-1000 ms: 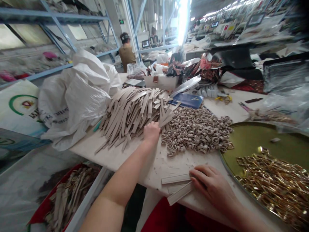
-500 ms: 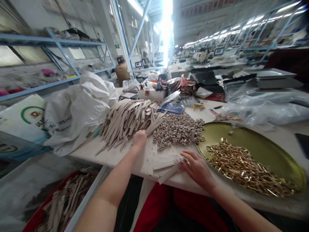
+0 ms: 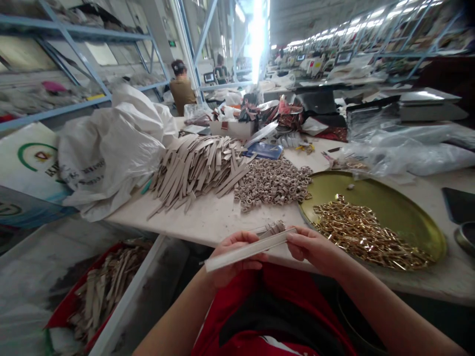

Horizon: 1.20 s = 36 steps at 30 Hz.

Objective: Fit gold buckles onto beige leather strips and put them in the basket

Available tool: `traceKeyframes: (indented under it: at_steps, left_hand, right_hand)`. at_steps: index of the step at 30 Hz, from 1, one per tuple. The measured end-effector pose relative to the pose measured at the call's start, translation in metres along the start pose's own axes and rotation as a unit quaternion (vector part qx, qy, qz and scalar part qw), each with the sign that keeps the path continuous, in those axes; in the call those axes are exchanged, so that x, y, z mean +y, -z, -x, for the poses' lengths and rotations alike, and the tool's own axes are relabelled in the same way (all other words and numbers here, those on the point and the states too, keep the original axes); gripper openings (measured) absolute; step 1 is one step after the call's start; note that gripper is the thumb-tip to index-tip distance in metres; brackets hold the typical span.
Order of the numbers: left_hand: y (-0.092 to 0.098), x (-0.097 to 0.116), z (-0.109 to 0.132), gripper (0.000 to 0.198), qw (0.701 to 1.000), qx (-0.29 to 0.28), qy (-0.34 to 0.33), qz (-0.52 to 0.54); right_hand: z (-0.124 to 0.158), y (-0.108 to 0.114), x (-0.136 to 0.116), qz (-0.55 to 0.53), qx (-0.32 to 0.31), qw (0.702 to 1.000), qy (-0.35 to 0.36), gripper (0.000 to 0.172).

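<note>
A pale grey-beige strap (image 3: 241,253) lies slantwise across my left hand (image 3: 229,243), its fingers and thumb closed around the strap's middle. My right hand (image 3: 313,248) pinches the strap's upper right end between thumb and fingers. Just behind both hands, a few straps with loops (image 3: 273,228) rest at the table's front edge, partly hidden by the held strap. Beyond them sit a heap of flat straps (image 3: 200,170) and, to its right, a heap of small beige loops (image 3: 272,185). Gold metal buckles (image 3: 367,235) lie piled in the round gold tray (image 3: 403,200) on the right.
A large white sack (image 3: 115,148) stands left of the strap heap. Below left, a red container (image 3: 70,301) holds more straps. Clear plastic bags (image 3: 419,153) and a dark flat object (image 3: 460,203) lie at the right. Another person (image 3: 181,91) sits far back left.
My left hand has come back from the strap heap to the table's front edge with a strap. My right hand has left the straps on the table and now grips this strap's end.
</note>
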<state>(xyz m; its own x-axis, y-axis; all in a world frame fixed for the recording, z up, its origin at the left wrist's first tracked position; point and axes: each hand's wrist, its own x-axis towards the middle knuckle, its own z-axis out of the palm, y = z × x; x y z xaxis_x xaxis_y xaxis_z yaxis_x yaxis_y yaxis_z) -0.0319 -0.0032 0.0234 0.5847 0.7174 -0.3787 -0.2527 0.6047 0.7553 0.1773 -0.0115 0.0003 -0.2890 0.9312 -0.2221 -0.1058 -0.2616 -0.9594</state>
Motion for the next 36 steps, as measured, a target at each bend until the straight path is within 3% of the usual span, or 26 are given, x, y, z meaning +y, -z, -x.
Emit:
traceKeyframes:
  at_steps: [3, 4, 6, 7, 9, 11, 12, 14, 17, 19, 21, 23, 26, 28, 30, 32, 36]
  left_hand:
    - [0.003, 0.001, -0.011, 0.033, 0.991, -0.073, 0.112, -0.015]
    - [0.002, 0.0, -0.016, 0.029, 0.991, -0.07, 0.113, -0.033]
    - [0.001, -0.002, -0.026, 0.019, 0.994, -0.027, 0.086, -0.056]
    - [0.001, -0.002, -0.031, 0.015, 0.995, -0.003, 0.076, -0.061]
    - [0.003, -0.003, -0.039, 0.012, 0.995, 0.032, 0.073, -0.062]
    - [0.007, -0.002, -0.046, 0.014, 0.994, 0.054, 0.076, -0.058]
    - [0.01, -0.001, -0.049, 0.017, 0.994, 0.062, 0.078, -0.055]
    - [0.014, 0.0, -0.054, 0.021, 0.993, 0.073, 0.079, -0.052]
    - [0.015, 0.0, -0.061, 0.023, 0.992, 0.074, 0.088, -0.053]
    - [0.013, 0.0, -0.064, 0.022, 0.991, 0.082, 0.089, -0.06]
    - [0.01, 0.0, -0.066, 0.02, 0.99, 0.089, 0.074, -0.083]
    - [0.007, 0.0, -0.065, 0.018, 0.988, 0.081, 0.044, -0.127]
    - [0.004, -0.001, -0.062, 0.023, 0.974, 0.068, -0.022, -0.214]
    - [0.0, -0.002, -0.059, 0.026, 0.958, 0.081, -0.064, -0.269]
    - [-0.005, -0.004, -0.054, 0.025, 0.94, 0.092, -0.089, -0.315]
    - [-0.011, -0.007, -0.047, 0.025, 0.928, 0.084, -0.091, -0.351]
    - [-0.015, -0.008, -0.028, 0.025, 0.906, 0.06, -0.079, -0.413]
  right_hand:
    - [-0.011, 0.006, 0.0, 0.102, -0.05, 0.993, -0.026, 0.037]
    - [-0.02, 0.01, 0.0, 0.146, -0.048, 0.988, -0.012, 0.038]
    - [-0.042, 0.023, 0.003, 0.263, 0.019, 0.963, 0.055, 0.037]
    - [-0.055, 0.032, 0.004, 0.343, 0.08, 0.93, 0.1, 0.033]
    - [-0.08, 0.048, 0.007, 0.522, 0.175, 0.823, 0.143, 0.023]
    - [-0.098, 0.061, 0.009, 0.657, 0.196, 0.715, 0.133, 0.023]
    - [-0.104, 0.065, 0.01, 0.7, 0.187, 0.678, 0.124, 0.024]
    - [-0.111, 0.068, 0.01, 0.743, 0.168, 0.636, 0.124, 0.025]
    - [-0.112, 0.068, 0.01, 0.754, 0.156, 0.623, 0.136, 0.022]
    - [-0.112, 0.068, 0.008, 0.747, 0.159, 0.632, 0.131, 0.02]
    - [-0.112, 0.069, 0.006, 0.715, 0.164, 0.668, 0.126, 0.017]
    - [-0.108, 0.068, 0.003, 0.621, 0.17, 0.755, 0.126, 0.012]
    - [-0.09, 0.057, -0.001, 0.321, 0.133, 0.933, 0.088, 0.017]
    - [-0.072, 0.044, -0.003, 0.108, 0.083, 0.99, 0.04, 0.03]
    - [-0.054, 0.031, -0.003, -0.026, 0.058, 0.998, 0.012, 0.036]
    - [-0.039, 0.021, 0.0, -0.085, 0.062, 0.994, 0.009, 0.035]
    - [-0.017, 0.013, 0.007, -0.058, 0.066, 0.996, 0.027, 0.036]
